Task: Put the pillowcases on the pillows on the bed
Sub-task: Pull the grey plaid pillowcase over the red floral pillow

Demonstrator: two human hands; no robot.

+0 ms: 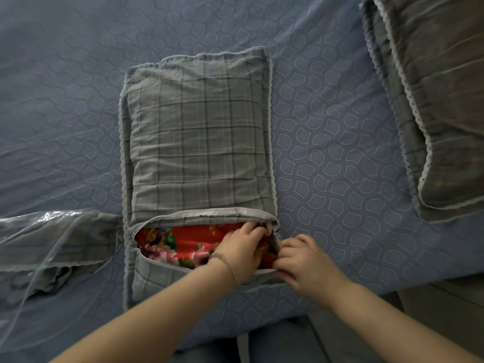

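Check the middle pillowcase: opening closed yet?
Still open. The plaid pillowcase gapes at its near end, with the red floral pillow showing through; both hands work at the right corner of the opening.

Single head-worn view, wide-angle, looking almost straight down at the bed (327, 127) from above its near edge. Close range: forearms enter from the bottom of frame, both hands (301, 260) sit low and right of centre. Sheet fills nearly the whole frame; near edge of the bed cuts across bottom right. Centre pillow (199, 142) runs lengthwise away from camera. Lens distortion bends things at the margins; left and top right edges are soft. No second view, so no overlap.
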